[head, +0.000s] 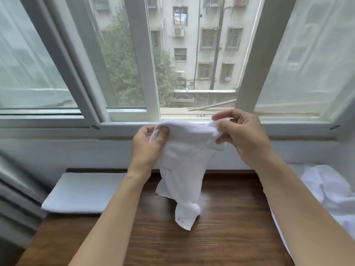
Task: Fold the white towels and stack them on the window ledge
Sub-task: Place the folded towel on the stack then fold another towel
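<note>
A small white towel (184, 162) hangs crumpled in the air above the dark wooden window ledge (221, 227). My left hand (148, 148) pinches its upper left corner and my right hand (244, 135) pinches its upper right edge. The towel's lower end droops onto the ledge. A folded white towel (84, 191) lies flat on the left of the ledge. A heap of unfolded white towels (330, 191) sits at the right edge.
The window frame (146, 73) and its sill rise right behind the ledge, with sheer curtains on both sides. A white wall strip runs between sill and ledge. Bare wood shows at the front centre of the ledge.
</note>
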The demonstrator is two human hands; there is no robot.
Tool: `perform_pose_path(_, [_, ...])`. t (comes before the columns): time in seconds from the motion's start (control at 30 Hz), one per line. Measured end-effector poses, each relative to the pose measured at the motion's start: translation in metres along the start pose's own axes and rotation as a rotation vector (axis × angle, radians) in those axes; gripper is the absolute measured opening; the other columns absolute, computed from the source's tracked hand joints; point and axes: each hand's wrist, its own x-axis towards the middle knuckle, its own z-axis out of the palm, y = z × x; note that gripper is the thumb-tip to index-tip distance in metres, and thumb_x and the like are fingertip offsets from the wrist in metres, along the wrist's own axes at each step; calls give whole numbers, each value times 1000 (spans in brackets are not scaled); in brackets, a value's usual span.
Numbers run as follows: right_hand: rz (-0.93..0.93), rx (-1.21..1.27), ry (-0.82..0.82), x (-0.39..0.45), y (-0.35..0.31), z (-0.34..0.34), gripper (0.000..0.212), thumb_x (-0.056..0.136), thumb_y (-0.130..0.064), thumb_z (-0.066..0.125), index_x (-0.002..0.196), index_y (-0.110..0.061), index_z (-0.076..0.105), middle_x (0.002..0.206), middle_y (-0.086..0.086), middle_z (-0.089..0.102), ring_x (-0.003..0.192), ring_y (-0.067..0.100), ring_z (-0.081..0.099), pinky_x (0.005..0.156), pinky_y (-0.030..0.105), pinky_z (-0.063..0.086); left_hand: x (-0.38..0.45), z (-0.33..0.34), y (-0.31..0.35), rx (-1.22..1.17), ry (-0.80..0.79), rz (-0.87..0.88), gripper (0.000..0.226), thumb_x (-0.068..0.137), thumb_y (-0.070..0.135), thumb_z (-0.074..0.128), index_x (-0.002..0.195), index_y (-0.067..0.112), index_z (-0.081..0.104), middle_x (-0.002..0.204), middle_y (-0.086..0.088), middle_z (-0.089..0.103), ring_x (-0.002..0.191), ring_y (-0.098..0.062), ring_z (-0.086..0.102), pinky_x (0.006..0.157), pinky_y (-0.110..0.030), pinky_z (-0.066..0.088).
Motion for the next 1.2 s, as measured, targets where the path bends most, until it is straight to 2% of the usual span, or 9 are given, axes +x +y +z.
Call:
perform_pose_path(0.13, [-8,-31,-152,-20,-6,21,26,88,16,62,102,-4,73,84,16,79,81,26,76,82,34,63,8,-29,-12,29,25,-55,37,84,41,82,106,18,63,103,0,74,88,-10,72,74,-23,58])
perform_pose_path(0.37, [-370,-643,207,-38,-1,58,8,87,-30,81,83,-23,79,61,-9,66,63,7,64,63,31,52,8,-49,-35,154,-145,-199,29,89,33,79,101,11,65,93,-3,74,77,-12,70,60,-21,55])
perform_pose_path(0.47, [-490,-771,282,-38,2,67,12,90,-31,80,90,-19,78,81,-4,51,78,16,52,72,28,40,0,-50,-41,121,-175,-240,27,91,31,77,104,12,64,97,-5,73,77,-11,70,57,-21,55])
perform_pose_path(0.67, [-432,-647,304,-40,1,74,18,103,-22,60,87,-28,56,68,-30,58,65,-5,53,59,11,35,-36,-38,-49,-139,-211,-33,37,86,-11,63,114,14,61,122,1,66,119,-10,65,97,-26,55])
perform_pose_path(0.73, [-402,-570,319,-38,0,73,18,104,-20,59,86,-24,58,68,-31,58,65,-4,53,60,11,36,-46,-40,-56,-120,-394,117,59,75,-17,54,122,17,58,144,6,52,143,-2,44,109,-24,46])
perform_pose_path(0.83, [-342,-420,284,-34,-6,71,18,105,-21,60,87,-19,64,66,-21,57,63,-1,50,61,14,39,-45,-41,-70,307,-527,341,82,74,-12,56,137,41,46,169,17,7,148,16,11,101,-9,35])
perform_pose_path(0.9, [-295,-310,224,-33,-11,69,22,104,-29,62,91,-13,67,71,-6,57,65,6,50,64,25,42,-41,-34,-76,488,-474,448,79,81,-4,67,137,45,41,168,21,-12,155,5,-5,105,-16,31])
perform_pose_path(1.07, [-259,-174,120,-30,-19,65,48,99,-41,65,97,7,60,76,9,47,70,21,41,64,39,35,-30,-22,-77,505,-287,489,43,86,18,77,119,37,56,169,1,17,159,-20,-8,114,-33,26])
perform_pose_path(1.2, [-220,-179,66,-30,-17,58,38,99,-38,68,93,-1,67,75,7,54,69,17,47,63,34,39,-35,-16,-54,306,-249,328,21,94,14,62,101,30,72,122,14,72,132,-7,56,103,-26,49])
